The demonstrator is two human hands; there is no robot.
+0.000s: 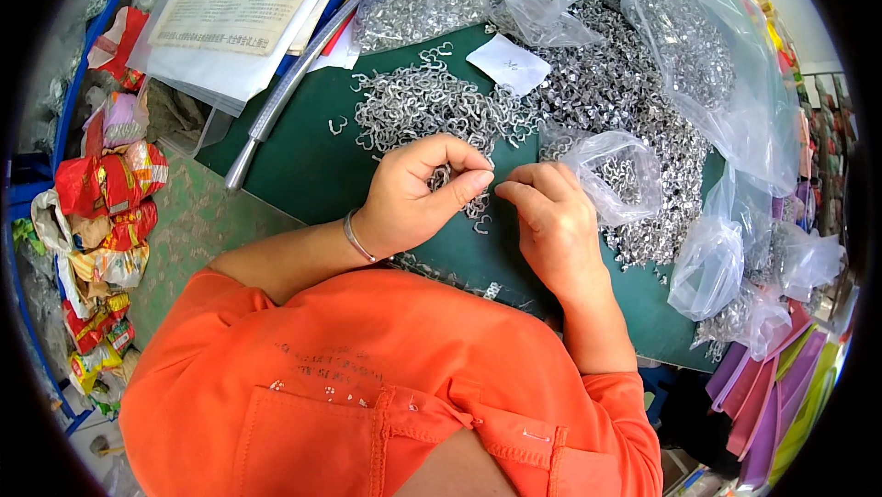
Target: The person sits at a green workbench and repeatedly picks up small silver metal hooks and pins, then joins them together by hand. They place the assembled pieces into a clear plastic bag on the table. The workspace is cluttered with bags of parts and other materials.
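Both hands meet close together over the near part of a green tabletop. My left hand, a metal bangle on its wrist, has thumb and forefinger pinched; whatever sits between the tips is too small to make out. Just to its right, my right hand also pinches, its fingertips partly hidden and their contents unclear. Beyond my left hand spreads a pile of small silvery curved hooks, with a few loose near its edge. A larger heap of small, darker metal pieces lies beyond and right of my right hand.
A clear plastic bag of metal pieces lies beside my right hand. Bigger filled bags line the far right. A paper slip rests between the piles. At left are a long metal rod and papers.
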